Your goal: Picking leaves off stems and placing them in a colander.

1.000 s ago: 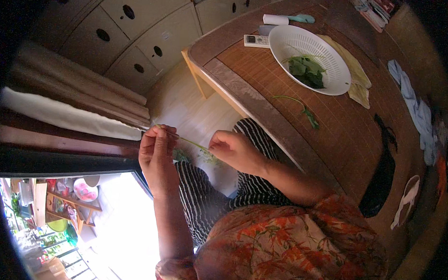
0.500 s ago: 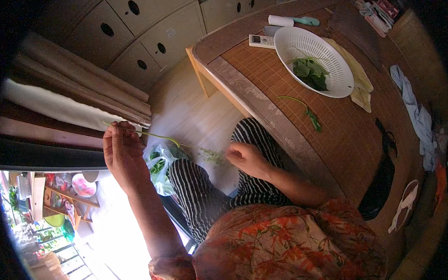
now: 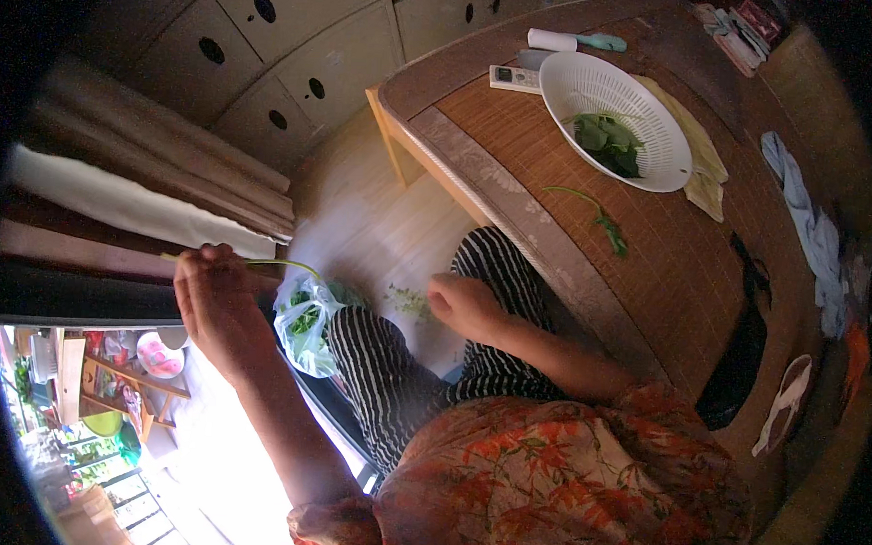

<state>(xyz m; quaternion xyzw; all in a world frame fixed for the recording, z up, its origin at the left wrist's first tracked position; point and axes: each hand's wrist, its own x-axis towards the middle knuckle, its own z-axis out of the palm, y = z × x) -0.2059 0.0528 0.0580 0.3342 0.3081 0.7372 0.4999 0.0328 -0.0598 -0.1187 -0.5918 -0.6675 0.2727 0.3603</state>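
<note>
My left hand (image 3: 208,289) is raised at the left, closed on a long thin green stem (image 3: 292,266) that arches to the right over a clear plastic bag of greens (image 3: 305,330) beside my knee. My right hand (image 3: 459,302) rests near my striped trousers, fingers curled; I cannot make out whether anything is in them. On the table (image 3: 459,153) a white slotted basket (image 3: 666,156) holds dark green leaves (image 3: 606,142), and a loose leafy stem (image 3: 606,226) lies below it.
Behind the basket are a remote (image 3: 512,78), a white roll (image 3: 552,38) and yellow cloth (image 3: 710,191). A dark object (image 3: 735,369) and pale cloths (image 3: 807,237) lie rightward. Drawers (image 3: 299,71) and curtains (image 3: 142,152) are ahead-left; a bright doorway is lower left. Green scraps lie on the floor.
My left hand has moved left with the stem, away from my right hand. My right hand has let go of the stem and shifted slightly right. The plastic bag has come into view.
</note>
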